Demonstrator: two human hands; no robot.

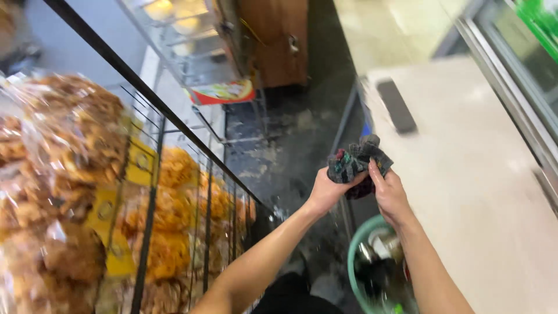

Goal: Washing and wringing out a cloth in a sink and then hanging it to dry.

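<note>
Both my hands hold a dark, patterned cloth (357, 161), bunched up and wet-looking, in the air over the floor beside a counter. My left hand (327, 189) grips its lower left part, fingers curled around it. My right hand (388, 192) pinches its right side from below. Drops seem to fall under the cloth. Below my hands stands a green basin (356, 256) with several items inside.
A pale counter (476, 174) runs along the right, with a dark flat object (396, 106) on it. A black wire rack (152, 192) at left holds bags of fried snacks (64, 168). Behind are a wooden cabinet (279, 40) and a glass display case (186, 40).
</note>
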